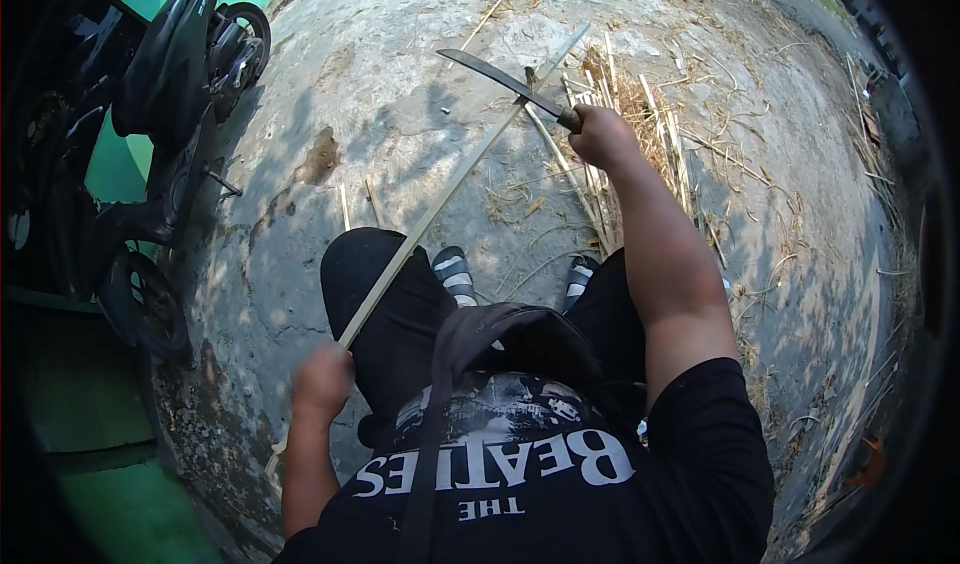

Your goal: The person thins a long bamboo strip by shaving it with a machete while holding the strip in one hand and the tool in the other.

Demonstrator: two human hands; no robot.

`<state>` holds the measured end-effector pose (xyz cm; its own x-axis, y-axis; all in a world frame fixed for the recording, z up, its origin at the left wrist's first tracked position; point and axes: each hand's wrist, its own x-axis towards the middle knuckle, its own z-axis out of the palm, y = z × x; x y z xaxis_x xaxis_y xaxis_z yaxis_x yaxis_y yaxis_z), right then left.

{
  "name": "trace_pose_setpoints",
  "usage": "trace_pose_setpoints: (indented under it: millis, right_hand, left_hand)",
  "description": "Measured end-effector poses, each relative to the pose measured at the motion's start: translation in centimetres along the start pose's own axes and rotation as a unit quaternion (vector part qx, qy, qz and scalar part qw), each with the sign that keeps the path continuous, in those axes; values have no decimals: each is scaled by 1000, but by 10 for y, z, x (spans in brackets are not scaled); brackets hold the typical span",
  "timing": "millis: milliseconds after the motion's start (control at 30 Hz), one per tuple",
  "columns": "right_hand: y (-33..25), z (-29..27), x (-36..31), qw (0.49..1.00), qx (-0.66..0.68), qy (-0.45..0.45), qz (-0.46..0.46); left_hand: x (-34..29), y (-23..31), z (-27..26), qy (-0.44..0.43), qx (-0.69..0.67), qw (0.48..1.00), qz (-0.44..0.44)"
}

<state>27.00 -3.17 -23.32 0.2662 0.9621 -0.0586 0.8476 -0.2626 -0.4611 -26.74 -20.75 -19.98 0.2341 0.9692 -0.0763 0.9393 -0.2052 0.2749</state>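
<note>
A long, pale, flat strip of what looks like bamboo or wood slants from my left side across my left knee to the far middle. My left hand, a little blurred, is closed round its near end. My right hand grips the handle of a machete, whose dark, curved blade points to the far left. The blade lies across the strip toward its far part. Something small and dark shows beside the crossing; its kind cannot be made out.
Several pale strips and a heap of shavings lie on the concrete ground beyond my right foot. A thin stick lies farther off. Two short pieces rest beyond my left knee. A dark motorbike stands at the left by a green wall.
</note>
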Motion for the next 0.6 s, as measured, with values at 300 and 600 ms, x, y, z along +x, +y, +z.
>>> trace_pose_setpoints:
  millis: [300, 600]
  right_hand:
    - [-37, -2, -27, 961, -103, 52, -252]
    - [-8, -10, -9, 997, 45, 17, 52]
  left_hand:
    - [-3, -1, 1, -26, -17, 999, -14]
    - [9, 5, -2, -47, -29, 998, 13]
